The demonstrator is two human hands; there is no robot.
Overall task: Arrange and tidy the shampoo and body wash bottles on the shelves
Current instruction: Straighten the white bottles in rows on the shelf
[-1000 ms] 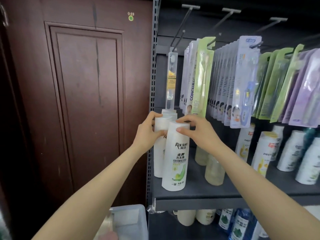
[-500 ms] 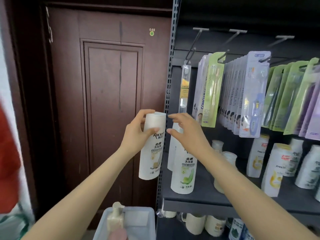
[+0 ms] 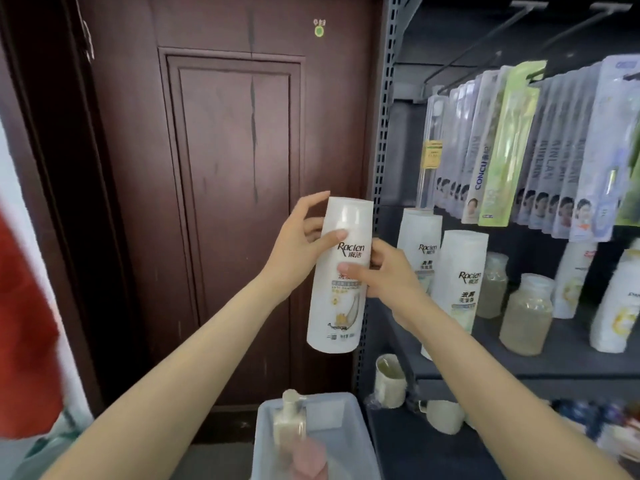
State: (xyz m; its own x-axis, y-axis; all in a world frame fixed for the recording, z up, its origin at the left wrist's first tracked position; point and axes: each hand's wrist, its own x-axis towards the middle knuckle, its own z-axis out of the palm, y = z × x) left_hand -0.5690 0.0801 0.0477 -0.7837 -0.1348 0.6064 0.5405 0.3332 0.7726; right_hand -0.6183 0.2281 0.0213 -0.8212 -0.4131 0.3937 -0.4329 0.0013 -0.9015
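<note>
White plastic Raclen shampoo bottle (image 3: 341, 275) up in the air, upright with a slight lean, held in front of the dark brown wooden door (image 3: 221, 202) and just left of the grey perforated steel upright (image 3: 379, 168) of the shelving unit. The dark grey metal shelf (image 3: 554, 362) sits to the right, and on its left end stand two more white Raclen bottles (image 3: 460, 289), one behind the other, upright. Further right, two squat clear jars with pale cloudy liquid (image 3: 526, 315), then white bottles with yellow labels (image 3: 575, 282). Above them, a packed row of hanging toothbrush packs (image 3: 540, 147) on hooks. Down at the near edge, a pale blue plastic bin (image 3: 349, 431) holds a cream pump bottle (image 3: 289, 420). A red cloth (image 3: 24, 334) fills the far left. Now the hands: left hand (image 3: 299, 244) grips the held bottle's upper part, thumb across the front, fingers curled round the back. Right hand (image 3: 384, 275) grips the bottle's middle from the right side, thumb pressed on the label.
</note>
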